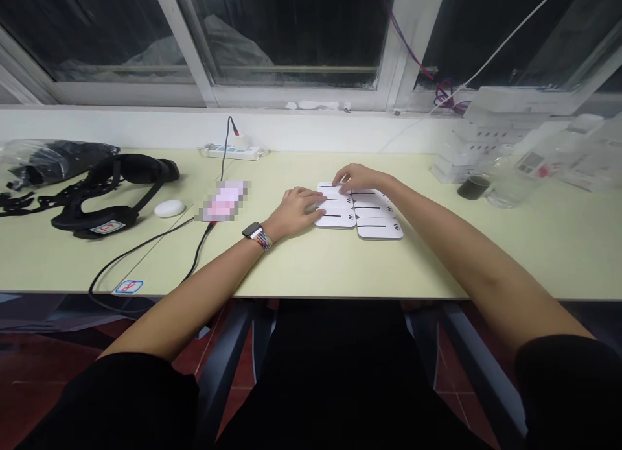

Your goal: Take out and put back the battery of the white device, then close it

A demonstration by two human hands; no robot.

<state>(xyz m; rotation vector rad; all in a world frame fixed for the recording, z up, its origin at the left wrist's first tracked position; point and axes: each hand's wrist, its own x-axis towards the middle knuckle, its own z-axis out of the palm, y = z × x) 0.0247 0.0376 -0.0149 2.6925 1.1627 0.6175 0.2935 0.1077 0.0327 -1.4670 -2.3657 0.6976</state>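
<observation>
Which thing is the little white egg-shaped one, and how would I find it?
Look along the pale green desk to its left side, where a black headset lies. Just right of it sits the white pebble, alone on the desk. It is the only small, smooth, rounded white thing there; the white cards are flat.

This looks like an office or lab workstation at night: a long pale-green desk point(340, 268) runs under a row of dark windows point(291, 28), with a power strip point(233, 152) by the sill, cables trailing across the top, a black headset point(116, 194) lying to one side and stacked white boxes point(479, 142) beside plastic bottles at the other
</observation>
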